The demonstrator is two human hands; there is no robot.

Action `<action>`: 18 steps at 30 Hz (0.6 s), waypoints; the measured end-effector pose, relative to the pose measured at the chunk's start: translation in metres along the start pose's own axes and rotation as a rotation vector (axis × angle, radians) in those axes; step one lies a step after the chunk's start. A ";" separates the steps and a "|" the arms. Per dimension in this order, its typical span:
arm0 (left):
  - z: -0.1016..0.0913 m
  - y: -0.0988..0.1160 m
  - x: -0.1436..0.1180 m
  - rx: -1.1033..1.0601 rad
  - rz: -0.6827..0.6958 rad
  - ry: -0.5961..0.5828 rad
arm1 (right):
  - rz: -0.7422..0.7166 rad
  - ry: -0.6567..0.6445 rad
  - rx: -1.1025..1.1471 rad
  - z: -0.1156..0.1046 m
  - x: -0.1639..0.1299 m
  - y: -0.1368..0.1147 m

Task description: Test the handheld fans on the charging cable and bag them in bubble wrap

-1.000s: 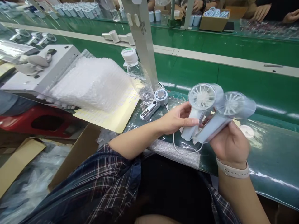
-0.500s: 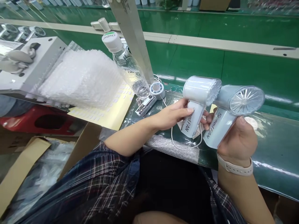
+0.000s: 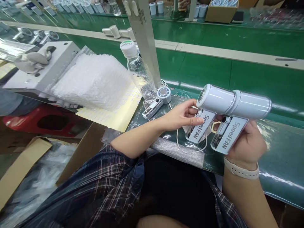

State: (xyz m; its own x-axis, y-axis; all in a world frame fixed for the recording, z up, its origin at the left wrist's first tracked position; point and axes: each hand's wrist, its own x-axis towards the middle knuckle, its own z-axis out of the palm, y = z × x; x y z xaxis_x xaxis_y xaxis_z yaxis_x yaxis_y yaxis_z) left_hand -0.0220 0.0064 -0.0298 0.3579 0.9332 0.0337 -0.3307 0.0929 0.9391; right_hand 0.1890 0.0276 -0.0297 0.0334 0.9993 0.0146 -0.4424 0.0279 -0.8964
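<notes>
— Fans at centre right: left fan (image 3: 213,104) and right fan (image 3: 247,107), white, barrels sideways, handles marked SpeedFAN.
— Hands?
— Left hand (image 3: 182,115) pinches one handle; right hand (image 3: 249,142) apparently wraps the other.

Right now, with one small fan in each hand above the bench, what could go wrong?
1. The left fan and right fan touch at their heads; they may scuff each other.
2. The left hand holds its fan's handle with fingertips only, so it could slip.
3. The white cable loops just below; a handle might catch it and pull the small round device.
</notes>
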 end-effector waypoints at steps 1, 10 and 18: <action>0.000 0.000 0.000 0.030 0.010 0.013 | -0.029 -0.020 0.005 -0.003 0.001 0.002; -0.007 0.005 0.000 0.736 0.488 0.023 | -0.475 -0.475 -0.414 -0.011 -0.006 -0.007; -0.007 0.007 0.006 0.910 0.626 0.020 | -0.371 -0.532 -0.296 -0.012 -0.006 -0.005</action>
State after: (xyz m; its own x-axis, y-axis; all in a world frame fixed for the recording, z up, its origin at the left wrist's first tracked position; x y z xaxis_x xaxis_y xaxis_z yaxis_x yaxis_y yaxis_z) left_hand -0.0280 0.0146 -0.0257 0.3350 0.7322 0.5930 0.3203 -0.6804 0.6591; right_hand 0.2014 0.0211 -0.0307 -0.3406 0.8033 0.4886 -0.2221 0.4362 -0.8720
